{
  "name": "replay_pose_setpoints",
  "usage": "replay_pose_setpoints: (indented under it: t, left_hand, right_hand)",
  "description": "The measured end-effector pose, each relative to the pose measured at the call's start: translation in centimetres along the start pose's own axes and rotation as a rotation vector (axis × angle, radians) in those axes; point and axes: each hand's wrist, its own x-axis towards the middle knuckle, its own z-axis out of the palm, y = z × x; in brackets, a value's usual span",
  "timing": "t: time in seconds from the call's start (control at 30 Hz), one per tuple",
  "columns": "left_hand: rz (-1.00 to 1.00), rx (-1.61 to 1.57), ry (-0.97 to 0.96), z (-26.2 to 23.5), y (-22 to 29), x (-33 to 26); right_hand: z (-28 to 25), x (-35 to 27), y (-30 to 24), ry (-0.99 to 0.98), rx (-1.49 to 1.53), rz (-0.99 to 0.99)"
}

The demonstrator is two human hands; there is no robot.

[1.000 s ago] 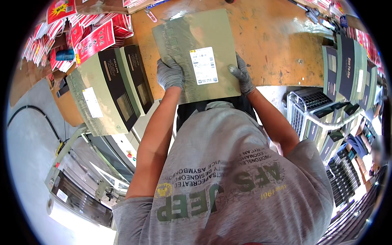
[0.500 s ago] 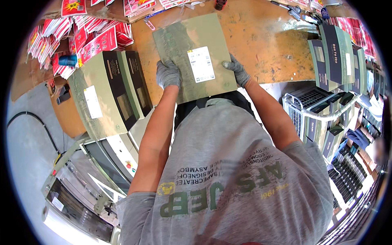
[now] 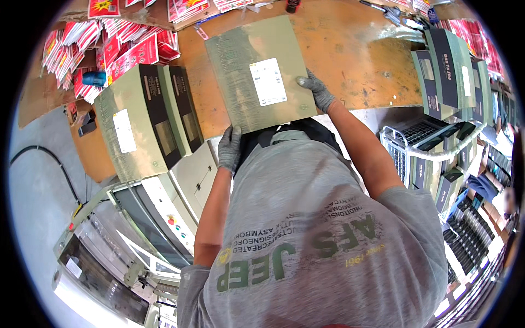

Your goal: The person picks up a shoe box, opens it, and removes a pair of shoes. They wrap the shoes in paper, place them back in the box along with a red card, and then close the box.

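Observation:
A flat olive-green box (image 3: 240, 82) with a white label (image 3: 268, 82) lies in front of me on the worktable, its near edge close to my body. My right hand (image 3: 318, 92), in a grey glove, grips the box's right edge, thumb on top and fingers out of sight beneath. At the near left corner is my gloved left hand (image 3: 229, 148). Its fingertips touch that corner, and the rest of the grip is partly hidden.
Green and black boxes (image 3: 131, 120) stand at the left, and more boxes (image 3: 448, 71) at the right. Below those is a wire basket cart (image 3: 396, 147). Red printed packets (image 3: 131, 60) are piled far left. A machine (image 3: 104, 268) stands lower left.
My left hand has slid from the box's left side down to its near left corner. My right hand keeps its hold on the right edge, and the box has barely shifted.

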Motion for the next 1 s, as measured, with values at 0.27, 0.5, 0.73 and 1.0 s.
replay_pose_setpoints:
  t: [0.27,0.5,0.73,1.0]
  left_hand:
    - [0.002,-0.216,-0.040,0.7,-1.0,0.2]
    - [-0.075,-0.137,-0.014,0.6,-2.2,0.8]
    - [-0.149,-0.188,0.000,1.0,-1.1,0.2]
    - [-0.143,-0.243,0.033,1.3,-0.4,-0.6]
  right_hand:
    - [1.0,-0.8,-0.9,0.008,-0.092,-0.005]
    - [1.7,-1.3,-1.0,0.022,0.021,0.040]
    - [0.8,-1.0,-0.2,0.043,0.002,0.010]
    - [1.6,-1.5,-0.6,0.024,0.065,-0.009]
